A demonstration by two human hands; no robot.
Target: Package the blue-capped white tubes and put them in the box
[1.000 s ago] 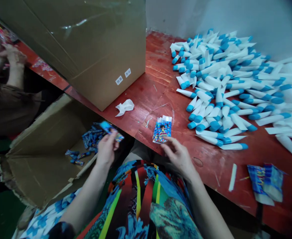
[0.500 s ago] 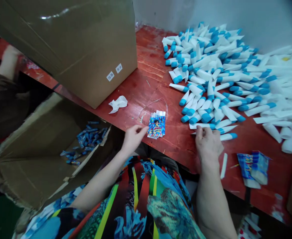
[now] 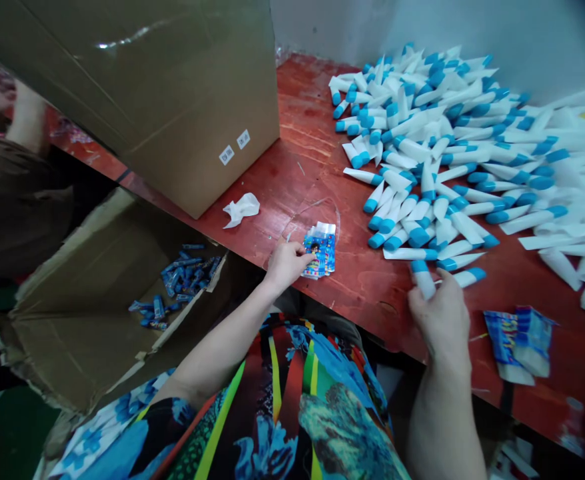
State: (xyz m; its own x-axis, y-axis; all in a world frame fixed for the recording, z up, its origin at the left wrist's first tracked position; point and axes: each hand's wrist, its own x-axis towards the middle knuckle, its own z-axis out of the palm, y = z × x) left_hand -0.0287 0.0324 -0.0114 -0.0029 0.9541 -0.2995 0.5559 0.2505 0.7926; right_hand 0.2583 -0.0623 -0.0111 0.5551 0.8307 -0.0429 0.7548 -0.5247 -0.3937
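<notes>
Blue-tipped white tube (image 3: 423,280) in right hand (image 3: 440,320)

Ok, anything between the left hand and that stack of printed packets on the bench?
Nothing visible. The left hand lies right at the edge of the printed packets, with no object between them. Whether the fingers actually touch the stack can't be told from this view.

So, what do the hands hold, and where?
The right hand grips a blue-tipped white tube by its lower end; the left hand, beside printed packets, seems empty.
</notes>
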